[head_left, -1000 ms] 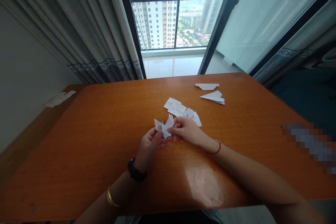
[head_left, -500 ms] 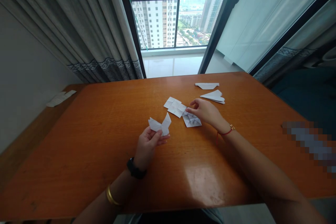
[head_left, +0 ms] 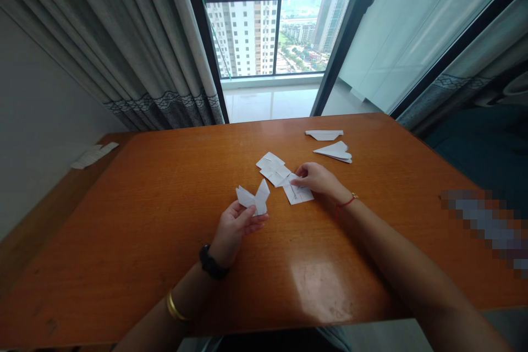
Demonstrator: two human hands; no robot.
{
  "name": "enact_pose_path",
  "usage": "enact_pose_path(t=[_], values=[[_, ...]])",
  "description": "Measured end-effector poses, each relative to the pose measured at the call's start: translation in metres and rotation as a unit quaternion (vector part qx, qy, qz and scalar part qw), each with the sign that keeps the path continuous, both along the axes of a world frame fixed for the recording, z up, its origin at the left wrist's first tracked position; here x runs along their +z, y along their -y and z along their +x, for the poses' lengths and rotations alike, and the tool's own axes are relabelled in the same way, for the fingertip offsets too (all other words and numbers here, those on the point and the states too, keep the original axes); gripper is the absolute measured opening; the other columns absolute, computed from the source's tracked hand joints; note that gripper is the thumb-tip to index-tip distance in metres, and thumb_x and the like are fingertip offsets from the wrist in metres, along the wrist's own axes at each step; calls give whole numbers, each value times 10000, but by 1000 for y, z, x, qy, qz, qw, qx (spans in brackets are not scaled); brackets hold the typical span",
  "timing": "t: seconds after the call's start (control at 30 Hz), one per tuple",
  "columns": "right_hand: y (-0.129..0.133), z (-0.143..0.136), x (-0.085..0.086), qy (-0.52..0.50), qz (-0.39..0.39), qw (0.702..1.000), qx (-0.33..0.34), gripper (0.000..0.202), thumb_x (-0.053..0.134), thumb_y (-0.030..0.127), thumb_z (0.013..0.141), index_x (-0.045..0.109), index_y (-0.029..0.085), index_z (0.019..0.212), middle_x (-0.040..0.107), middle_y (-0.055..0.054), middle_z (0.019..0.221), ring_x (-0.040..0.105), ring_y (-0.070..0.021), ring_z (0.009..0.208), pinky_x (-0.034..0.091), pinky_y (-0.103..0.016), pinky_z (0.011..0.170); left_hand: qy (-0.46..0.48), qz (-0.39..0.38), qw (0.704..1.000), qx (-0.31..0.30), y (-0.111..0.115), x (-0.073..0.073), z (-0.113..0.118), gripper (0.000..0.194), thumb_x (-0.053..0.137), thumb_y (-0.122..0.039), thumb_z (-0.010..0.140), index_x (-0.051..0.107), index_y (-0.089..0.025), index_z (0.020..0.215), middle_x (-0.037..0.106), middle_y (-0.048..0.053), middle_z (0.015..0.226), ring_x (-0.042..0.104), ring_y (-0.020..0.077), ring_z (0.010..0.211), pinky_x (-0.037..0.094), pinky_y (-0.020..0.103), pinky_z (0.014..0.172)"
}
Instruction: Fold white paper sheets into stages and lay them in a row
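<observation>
The left hand [head_left: 231, 225] pinches a winged origami figure [head_left: 259, 202] above the desk [head_left: 157, 203]. The right hand [head_left: 319, 179] touches a folded paper square [head_left: 297, 196]; whether it grips cannot be told.

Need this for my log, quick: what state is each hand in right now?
Left hand: closed, holding the winged folded paper.
Right hand: at the nearest paper square; whether closed on it cannot be told.

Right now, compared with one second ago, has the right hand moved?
Yes. Judged against the paper plane lying on the tabletop, the right hand has moved rightward and forward, closer to it.
</observation>
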State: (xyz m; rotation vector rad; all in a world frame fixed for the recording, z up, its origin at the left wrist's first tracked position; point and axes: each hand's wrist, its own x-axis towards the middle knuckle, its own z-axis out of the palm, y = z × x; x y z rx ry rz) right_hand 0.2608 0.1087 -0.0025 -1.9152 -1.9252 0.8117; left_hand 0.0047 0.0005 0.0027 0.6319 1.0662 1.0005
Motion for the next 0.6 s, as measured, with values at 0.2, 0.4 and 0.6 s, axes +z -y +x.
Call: enact_pose_path(t=[0.2,0.4,0.6], values=[[0,6,9,-50,-22,998,15,197,668,344,688,644,151,717,637,-14,683,510,-108,576,343,-214,507,-14,12,1000,3,-1,1,-1,415,777,-372,671,573,-140,947,695,86,952,700,202,740,510,249,592],[4,11,29,-165,-37,986,0,130,680,225,655,600,136,706,570,15,616,456,-80,516,330,-200,458,4,19,1000,8,0,-1,-1,375,789,-353,665,620,-137,921,696,65,904,661,157,758,484,231,612],[16,10,53,-352,-107,930,13,250,679,204,715,618,137,948,599,5,663,512,-72,484,420,-192,442,57,40,997,17,2,0,2,290,823,-290,627,656,-126,797,640,-5,720,542,68,587,470,209,576]])
